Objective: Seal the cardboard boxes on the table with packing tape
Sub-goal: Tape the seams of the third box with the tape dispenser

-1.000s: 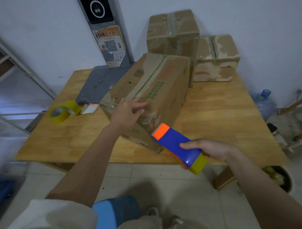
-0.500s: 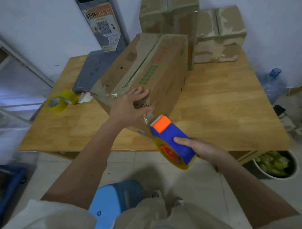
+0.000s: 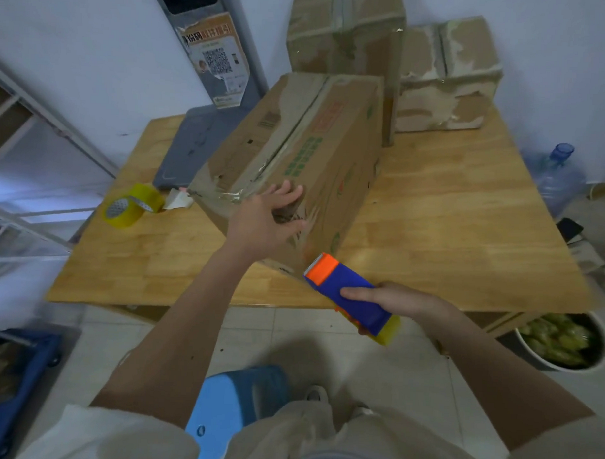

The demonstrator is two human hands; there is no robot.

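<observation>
1. Since half a second ago, the tape dispenser (image 3: 352, 298) sits a little lower and further right, off the near corner of the large cardboard box (image 3: 298, 167), and I see my left hand (image 3: 265, 219) resting flatter on that box.
2. Left hand: fingers spread and straight, pressing the box's near end beside crinkled old tape.
3. Right hand (image 3: 399, 301): fingers curled round the blue-and-orange dispenser, its yellow tape roll showing underneath.
4. That box lies at an angle across the wooden table (image 3: 449, 214); two worn boxes (image 3: 443, 76) stand at the back against the white wall.
5. A loose yellow tape roll (image 3: 128, 206) and a grey mat (image 3: 197, 146) sit to the left.
6. Green and red print on the box is unreadable; a wall poster (image 3: 218, 60) carries a QR code.
7. Tiled floor, a blue stool (image 3: 236, 409), a water bottle (image 3: 558, 176).
</observation>
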